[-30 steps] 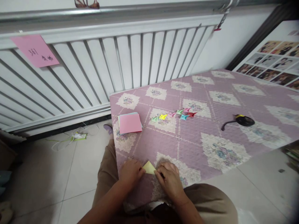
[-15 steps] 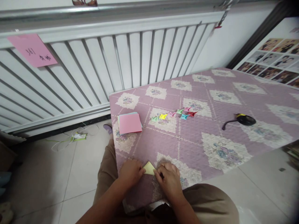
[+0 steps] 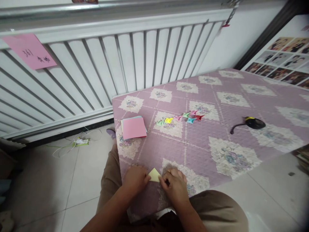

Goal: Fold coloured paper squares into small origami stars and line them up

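A small pale yellow paper [image 3: 154,175], folded to a triangle with its point away from me, lies on the cloth near the table's front edge. My left hand [image 3: 136,178] is closed with its fingertips on the paper's left corner. On the right corner, my right hand [image 3: 175,184] pinches with thumb and finger. Farther off lie several small folded paper pieces, among them a yellow one [image 3: 168,120], a blue one [image 3: 191,120] and a red one [image 3: 199,117]. A stack of square paper [image 3: 134,128], pink on top, rests at the table's left side.
The table [image 3: 156,145] wears a purple patterned cloth. On its right side lies a black object [image 3: 254,123] with a curved stem. Behind stands a white radiator [image 3: 137,58] with a pink note [image 3: 30,51]. A power strip [image 3: 81,141] with cables is on the floor at left.
The view has shifted slightly. Both hands remain at the yellow paper's corners, and the triangle looks almost the same.
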Tool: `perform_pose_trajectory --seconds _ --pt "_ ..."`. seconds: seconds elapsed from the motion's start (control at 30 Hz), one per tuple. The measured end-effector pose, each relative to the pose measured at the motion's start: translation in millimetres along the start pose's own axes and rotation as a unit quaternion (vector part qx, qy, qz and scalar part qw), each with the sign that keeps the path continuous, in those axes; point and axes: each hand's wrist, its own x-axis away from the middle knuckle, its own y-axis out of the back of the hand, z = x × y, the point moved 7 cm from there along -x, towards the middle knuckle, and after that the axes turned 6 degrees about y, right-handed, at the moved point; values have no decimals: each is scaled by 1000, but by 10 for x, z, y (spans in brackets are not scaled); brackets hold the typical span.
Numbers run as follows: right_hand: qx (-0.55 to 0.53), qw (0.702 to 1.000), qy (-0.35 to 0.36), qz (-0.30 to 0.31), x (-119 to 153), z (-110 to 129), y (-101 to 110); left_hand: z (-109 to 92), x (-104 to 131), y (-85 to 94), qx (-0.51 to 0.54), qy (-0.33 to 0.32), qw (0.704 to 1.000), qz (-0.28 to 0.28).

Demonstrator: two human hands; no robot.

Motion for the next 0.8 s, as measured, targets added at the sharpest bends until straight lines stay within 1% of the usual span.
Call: perform_pose_trajectory --seconds 0.27,0.57,0.8 --pt "-2 1000 2 -2 -5 -17 -23 -5 -11 3 -7 -4 1000 -2" --pt "2 1000 -4 -8 4 2 -3 -13 -25 0 -20 -9 1000 -2" --pt "15 1000 -4 -21 33 -19 -3 -25 -17 -5 -40 -24 999 -8"
